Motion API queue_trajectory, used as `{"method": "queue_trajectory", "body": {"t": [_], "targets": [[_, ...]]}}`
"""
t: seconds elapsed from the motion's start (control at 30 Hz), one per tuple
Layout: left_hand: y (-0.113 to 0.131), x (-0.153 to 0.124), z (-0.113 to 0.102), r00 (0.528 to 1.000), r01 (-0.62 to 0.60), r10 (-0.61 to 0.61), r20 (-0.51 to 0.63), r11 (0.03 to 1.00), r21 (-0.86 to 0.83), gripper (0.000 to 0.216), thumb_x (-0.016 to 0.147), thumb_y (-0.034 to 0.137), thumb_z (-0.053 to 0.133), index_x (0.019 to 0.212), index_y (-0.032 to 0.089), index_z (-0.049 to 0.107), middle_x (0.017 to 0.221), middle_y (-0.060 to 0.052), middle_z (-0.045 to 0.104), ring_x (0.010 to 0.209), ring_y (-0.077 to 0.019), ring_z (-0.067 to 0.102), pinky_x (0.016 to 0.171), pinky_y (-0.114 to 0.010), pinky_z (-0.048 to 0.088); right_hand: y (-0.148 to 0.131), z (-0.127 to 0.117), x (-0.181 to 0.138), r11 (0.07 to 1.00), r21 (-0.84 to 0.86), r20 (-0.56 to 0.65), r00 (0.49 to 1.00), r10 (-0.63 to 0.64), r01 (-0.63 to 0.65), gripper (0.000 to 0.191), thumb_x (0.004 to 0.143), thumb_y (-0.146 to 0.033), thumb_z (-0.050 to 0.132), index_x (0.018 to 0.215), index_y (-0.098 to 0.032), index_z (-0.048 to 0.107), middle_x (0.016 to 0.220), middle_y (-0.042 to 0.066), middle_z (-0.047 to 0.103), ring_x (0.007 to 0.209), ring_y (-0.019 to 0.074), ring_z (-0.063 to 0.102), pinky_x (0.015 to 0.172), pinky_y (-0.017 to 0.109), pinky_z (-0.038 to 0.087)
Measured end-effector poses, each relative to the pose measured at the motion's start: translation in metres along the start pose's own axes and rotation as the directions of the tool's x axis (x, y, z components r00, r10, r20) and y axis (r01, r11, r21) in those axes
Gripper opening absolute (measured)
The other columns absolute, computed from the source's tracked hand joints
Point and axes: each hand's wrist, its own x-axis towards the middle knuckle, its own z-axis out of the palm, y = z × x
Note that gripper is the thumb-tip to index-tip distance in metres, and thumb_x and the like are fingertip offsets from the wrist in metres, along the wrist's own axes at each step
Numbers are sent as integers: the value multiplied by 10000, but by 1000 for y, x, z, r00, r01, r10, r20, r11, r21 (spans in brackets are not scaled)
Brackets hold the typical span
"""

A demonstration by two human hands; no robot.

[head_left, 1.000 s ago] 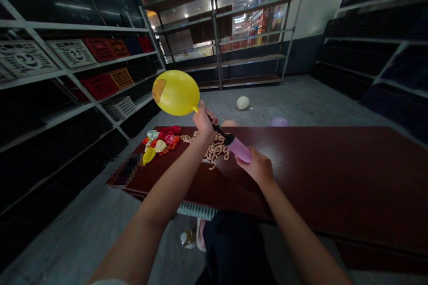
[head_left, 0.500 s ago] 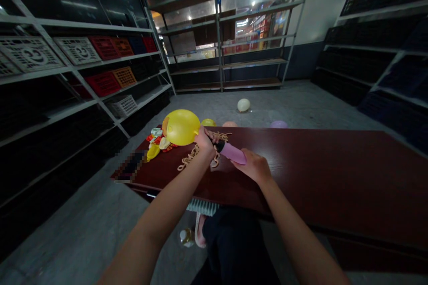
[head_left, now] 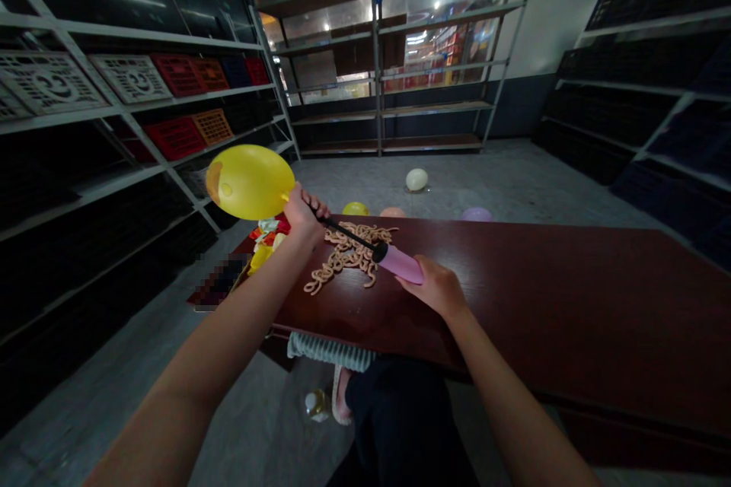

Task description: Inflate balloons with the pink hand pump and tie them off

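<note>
My left hand [head_left: 302, 211] is closed round the neck of a half-inflated yellow balloon [head_left: 250, 182] and the front end of a hand pump's black rod [head_left: 348, 233]. The balloon hangs out past the table's left end. My right hand [head_left: 437, 289] grips the pump's pink barrel [head_left: 400, 264] above the dark red table [head_left: 542, 297]. The rod is drawn far out of the barrel. A heap of tan uninflated long balloons [head_left: 346, 256] lies under the pump. Flat coloured balloons [head_left: 263, 243] lie by the table's left corner.
Inflated balloons lie on the floor beyond the table: a white one [head_left: 416, 179], a yellow one [head_left: 355, 208], a pink one [head_left: 393, 211] and a purple one [head_left: 476, 214]. Metal shelving [head_left: 131, 103] with coloured crates lines the left; more shelves stand behind and right.
Half a second ago the pump was pushed together with the balloon low over the table. Now my left hand has pulled up and left, drawing the rod out. The balloon looks slightly bigger.
</note>
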Motion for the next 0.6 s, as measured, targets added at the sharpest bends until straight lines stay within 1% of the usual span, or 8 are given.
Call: {"method": "queue_trajectory", "body": {"t": [0.07, 0.17, 0.27, 0.33, 0.4, 0.47, 0.53, 0.6], "targets": [[5, -2, 16, 997, -43, 43, 58, 999, 0, 530, 952, 461, 583, 607, 216, 264, 433, 72, 273, 319, -73, 236, 362, -236, 201, 3, 2, 1, 999, 26, -14, 999, 31, -31, 321, 869, -511, 649, 933, -197, 665, 839, 70, 751, 726, 205, 711, 641, 268, 444], [2, -11, 40, 985, -103, 106, 137, 994, -25, 555, 933, 495, 623, 598, 218, 278, 435, 71, 271, 326, -66, 228, 364, -237, 193, 9, 6, 1, 995, 46, -41, 995, 94, -93, 327, 865, -510, 644, 950, -195, 657, 816, 65, 743, 711, 205, 706, 635, 272, 446], [-12, -19, 60, 977, -117, 124, 172, 992, -48, 544, 933, 492, 634, 594, 219, 308, 437, 70, 270, 326, -63, 235, 365, -240, 193, 13, 8, 1, 986, 49, -73, 984, 161, -158, 334, 853, -508, 647, 954, -190, 650, 788, 68, 739, 688, 212, 700, 621, 277, 442], [-27, -26, 69, 976, -104, 111, 190, 994, -45, 532, 933, 486, 639, 594, 218, 328, 439, 71, 268, 326, -62, 244, 365, -240, 194, 15, 8, 2, 981, 57, -83, 978, 189, -185, 337, 845, -514, 648, 947, -192, 645, 798, 75, 745, 690, 218, 702, 620, 278, 441], [-46, -33, 73, 972, -88, 91, 215, 996, -23, 533, 939, 488, 629, 589, 218, 333, 436, 69, 268, 325, -63, 252, 364, -240, 192, 15, 7, 2, 977, 59, -90, 973, 212, -207, 348, 839, -527, 647, 939, -194, 642, 796, 78, 746, 691, 224, 704, 614, 280, 437], [-70, -43, 72, 968, -73, 68, 240, 997, 12, 546, 948, 497, 613, 578, 219, 322, 429, 66, 276, 322, -63, 260, 363, -242, 193, 15, 7, 2, 973, 51, -101, 968, 229, -225, 365, 836, -541, 645, 942, -192, 641, 784, 81, 744, 685, 230, 705, 603, 281, 430], [-93, -52, 67, 966, -55, 40, 254, 997, 52, 557, 954, 499, 600, 567, 220, 313, 417, 62, 285, 318, -65, 269, 359, -243, 199, 16, 6, 2, 972, 36, -107, 966, 235, -232, 376, 841, -545, 638, 959, -188, 644, 783, 83, 744, 682, 231, 704, 596, 280, 422], [-112, -57, 61, 971, -32, 13, 238, 997, 76, 569, 947, 520, 599, 562, 221, 306, 410, 62, 292, 313, -66, 276, 355, -243, 204, 16, 6, 0, 972, 16, -107, 967, 233, -233, 376, 846, -548, 631, 961, -190, 647, 777, 80, 743, 676, 226, 700, 589, 276, 410]]}}
